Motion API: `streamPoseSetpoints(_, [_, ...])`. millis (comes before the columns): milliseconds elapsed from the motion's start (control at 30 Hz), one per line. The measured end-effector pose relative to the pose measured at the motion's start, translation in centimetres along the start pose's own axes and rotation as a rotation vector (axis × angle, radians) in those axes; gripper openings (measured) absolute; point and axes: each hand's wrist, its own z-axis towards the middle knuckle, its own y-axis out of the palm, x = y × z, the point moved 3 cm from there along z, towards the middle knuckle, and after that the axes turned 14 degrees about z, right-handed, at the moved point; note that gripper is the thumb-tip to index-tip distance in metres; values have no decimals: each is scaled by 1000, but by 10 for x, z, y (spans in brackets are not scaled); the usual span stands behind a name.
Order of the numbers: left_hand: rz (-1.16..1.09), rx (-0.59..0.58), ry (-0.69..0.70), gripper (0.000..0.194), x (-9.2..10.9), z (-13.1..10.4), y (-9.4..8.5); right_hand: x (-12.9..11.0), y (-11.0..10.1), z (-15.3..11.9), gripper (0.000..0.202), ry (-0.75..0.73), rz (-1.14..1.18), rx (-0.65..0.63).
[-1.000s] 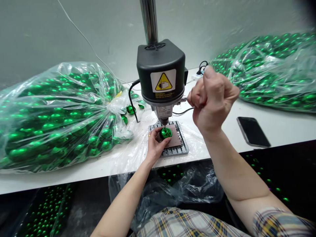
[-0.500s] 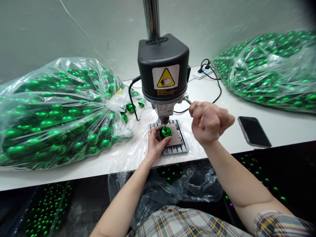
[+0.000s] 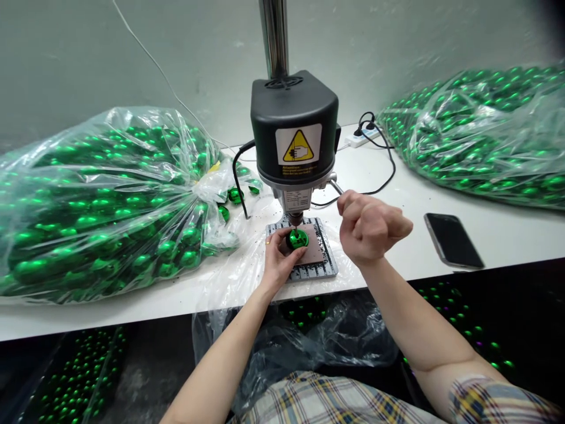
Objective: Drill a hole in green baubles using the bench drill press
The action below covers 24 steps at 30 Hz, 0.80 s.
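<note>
A shiny green ball (image 3: 299, 238) sits on a brownish pad (image 3: 315, 249) over the slotted metal base (image 3: 327, 270) of a small drill press (image 3: 293, 132). My left hand (image 3: 279, 259) grips the ball from its left and front, thumb and fingers around its side. Right above it is the drill chuck (image 3: 295, 218), with the thin bit meeting the ball's top; whether it has gone in, I cannot tell. To the right of the machine, my right hand (image 3: 371, 227) is closed in a fist around the end of the feed lever (image 3: 336, 185). Dark shavings are scattered over the base.
Large clear plastic bags full of green balls stand at left (image 3: 110, 206) and right (image 3: 485, 135). A phone (image 3: 454, 240) lies near the table's front right edge. A power strip (image 3: 362, 135) with black cables is behind. Clear plastic sheeting (image 3: 353, 330) hangs below the front edge.
My right hand has come slightly lower and left with the lever. The whole view has shifted a little. My left hand keeps its hold on the ball.
</note>
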Motion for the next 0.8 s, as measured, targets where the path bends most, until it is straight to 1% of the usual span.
streamPoseSetpoints(100, [-50,4,-7,47,5,-2,-1,7,12,34,51,165,-44,188])
streamPoseSetpoints(167, [-10,65,-19,43,12,-11,-10,16,20,57,52,316,-70,211])
streamPoseSetpoints(200, [38,98,-8,41,18,-19,-17,21,22,66,53,360,-73,223])
streamPoseSetpoints(233, [91,106,23,39,24,-29,-24,25,23,73,55,398,-79,222])
streamPoseSetpoints(267, [144,66,80,37,30,-41,-31,28,24,78,57,411,-73,228])
streamPoseSetpoints(300, [188,-30,162,37,35,-55,-35,30,24,81,58,417,-64,234])
streamPoseSetpoints(367, [308,-301,353,39,39,-87,-40,31,23,81,60,424,-53,238])
streamPoseSetpoints(400, [403,-402,438,41,37,-102,-42,30,23,80,60,432,-54,236])
streamPoseSetpoints(433, [499,-466,516,43,33,-115,-45,30,22,79,59,433,-55,240])
streamPoseSetpoints(467, [573,-479,583,44,29,-123,-49,29,22,78,58,434,-55,245])
streamPoseSetpoints(500, [606,-444,629,44,24,-125,-54,28,22,77,56,436,-50,248])
streamPoseSetpoints(533, [590,-371,645,40,19,-120,-62,27,22,76,54,429,-38,258])
streamPoseSetpoints(567, [542,-263,623,35,15,-108,-72,27,21,76,51,425,-27,266])
streamPoseSetpoints(600, [481,-130,563,27,11,-89,-84,27,21,75,49,428,-22,271])
streamPoseSetpoints(633, [436,26,462,18,6,-65,-98,26,21,75,47,435,-23,274])
streamPoseSetpoints(667, [428,185,333,14,1,-36,-111,26,21,75,47,446,-29,273])
streamPoseSetpoints(700, [449,274,217,15,-4,-4,-121,26,22,75,47,454,-34,273])
streamPoseSetpoints(733, [484,286,132,18,-7,30,-128,25,22,75,48,462,-38,270])
streamPoseSetpoints(800, [564,207,34,19,-14,95,-130,24,23,75,49,470,-38,265])
